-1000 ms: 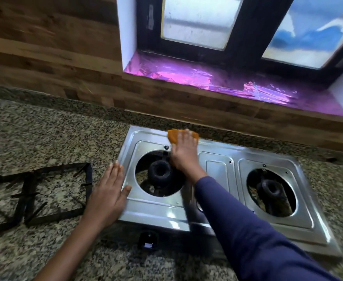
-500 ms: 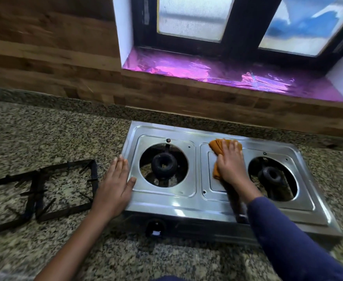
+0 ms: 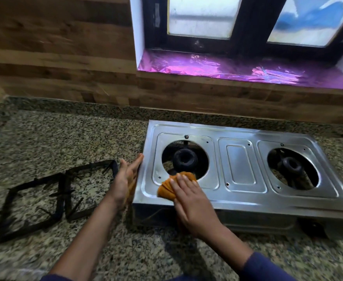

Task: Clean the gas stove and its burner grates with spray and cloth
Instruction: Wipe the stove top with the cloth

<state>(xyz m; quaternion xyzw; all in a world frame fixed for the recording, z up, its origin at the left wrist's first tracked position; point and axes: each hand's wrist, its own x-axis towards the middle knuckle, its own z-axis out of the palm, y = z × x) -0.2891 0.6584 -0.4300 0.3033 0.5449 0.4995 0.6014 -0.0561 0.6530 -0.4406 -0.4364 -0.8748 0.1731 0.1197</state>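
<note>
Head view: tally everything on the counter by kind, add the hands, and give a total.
Stove: 1
Burners: 2
Grates: 2
Cloth: 1
Hands: 2, left hand and right hand
Total: 8

**Surroundings: Table, Wall and Window**

The table (image 3: 65,138) has a speckled granite surface in grey, black and beige. A low upstand (image 3: 105,107) of the same stone runs along its rear edge. Above it, the wall (image 3: 55,47) is clad in horizontal wood-grain panels of mixed browns. A window with a dark frame (image 3: 247,27) sits recessed at upper right. Both visible panes are frosted; the right pane (image 3: 308,21) shows a blue patch. Shiny, creased purple foil (image 3: 217,65) covers the sill.
</note>
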